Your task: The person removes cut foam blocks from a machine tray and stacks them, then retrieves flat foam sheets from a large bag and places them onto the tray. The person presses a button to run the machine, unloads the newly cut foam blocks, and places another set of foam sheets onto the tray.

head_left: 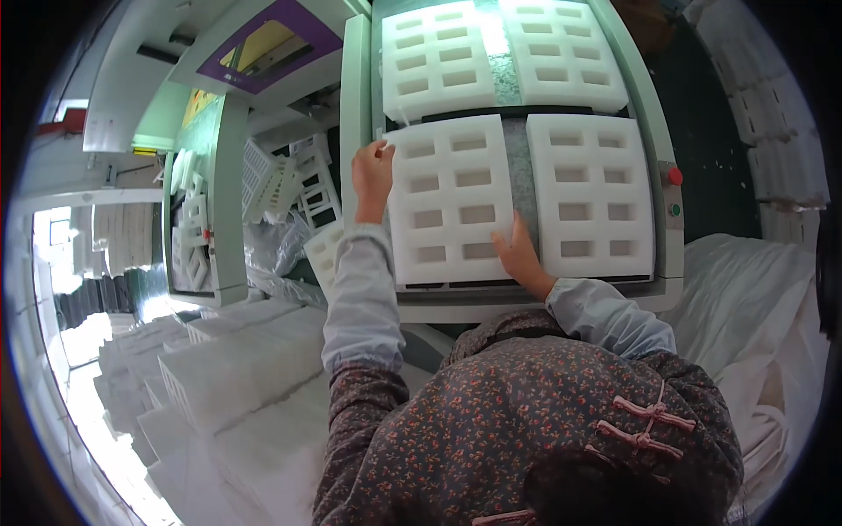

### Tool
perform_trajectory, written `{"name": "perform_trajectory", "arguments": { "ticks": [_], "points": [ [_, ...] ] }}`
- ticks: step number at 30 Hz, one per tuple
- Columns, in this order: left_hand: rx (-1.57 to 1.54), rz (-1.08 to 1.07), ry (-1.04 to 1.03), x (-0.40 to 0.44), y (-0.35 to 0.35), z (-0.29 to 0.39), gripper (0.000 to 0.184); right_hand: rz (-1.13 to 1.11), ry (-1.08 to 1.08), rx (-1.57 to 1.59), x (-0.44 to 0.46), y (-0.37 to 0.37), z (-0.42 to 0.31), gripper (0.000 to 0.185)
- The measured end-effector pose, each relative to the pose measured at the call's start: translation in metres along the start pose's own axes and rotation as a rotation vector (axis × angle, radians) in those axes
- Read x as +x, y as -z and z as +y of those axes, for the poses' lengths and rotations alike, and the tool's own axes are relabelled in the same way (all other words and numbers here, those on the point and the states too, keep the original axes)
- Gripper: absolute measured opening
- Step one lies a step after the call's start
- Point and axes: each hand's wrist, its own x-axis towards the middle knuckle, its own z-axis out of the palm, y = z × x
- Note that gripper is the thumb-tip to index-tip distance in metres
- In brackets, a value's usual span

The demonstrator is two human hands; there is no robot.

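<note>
A white foam sheet (450,198) with rows of rectangular cutouts lies on the machine bed in front of me. At its upper left corner my left hand (373,180) has its fingers pinched together, with a thin white foam strip (388,137) showing at the fingertips. My right hand (524,256) grips the sheet's lower right edge, thumb on top and the other fingers along the side, partly hidden. A second cut foam sheet (590,195) lies to the right, apart from my hand. Two more, a left sheet (437,56) and a right sheet (566,51), lie farther back.
The machine frame (656,175) borders the bed, with a red button (674,176) on its right side. Stacked white foam (250,359) stands low on the left. Cut foam scraps (311,180) lie beyond my left arm; plastic sheeting (745,298) is at right.
</note>
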Motion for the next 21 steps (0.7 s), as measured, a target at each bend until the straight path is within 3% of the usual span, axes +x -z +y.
{"name": "perform_trajectory", "arguments": {
  "ticks": [5, 8, 10, 12, 13, 18, 20, 21],
  "points": [
    [0.187, -0.158, 0.126, 0.054, -0.030, 0.031, 0.035, 0.050, -0.004, -0.077, -0.002, -0.007, 0.011, 0.061],
    [0.212, -0.184, 0.083, 0.066, -0.061, 0.005, 0.039, 0.055, -0.042, -0.086, -0.002, -0.007, 0.008, 0.062],
    [0.152, -0.082, 0.147, 0.068, -0.067, -0.001, 0.035, 0.048, -0.071, -0.096, -0.001, -0.008, 0.005, 0.063],
    [-0.137, 0.074, 0.033, 0.070, -0.064, -0.031, 0.024, 0.074, -0.075, -0.090, 0.000, -0.009, 0.005, 0.064],
    [-0.138, 0.054, 0.020, 0.074, -0.074, -0.028, 0.024, 0.076, -0.065, -0.096, 0.001, -0.009, 0.006, 0.064],
    [-0.458, 0.298, 0.308, 0.016, 0.007, -0.075, 0.028, 0.075, -0.067, -0.097, -0.001, -0.011, 0.008, 0.065],
    [-0.589, 0.417, 0.435, 0.012, 0.011, -0.079, 0.032, 0.065, -0.073, -0.107, 0.000, -0.010, 0.006, 0.065],
    [-0.326, 0.256, 0.286, 0.006, 0.006, -0.088, 0.033, 0.062, -0.072, -0.108, 0.001, -0.010, 0.005, 0.065]
  ]
}}
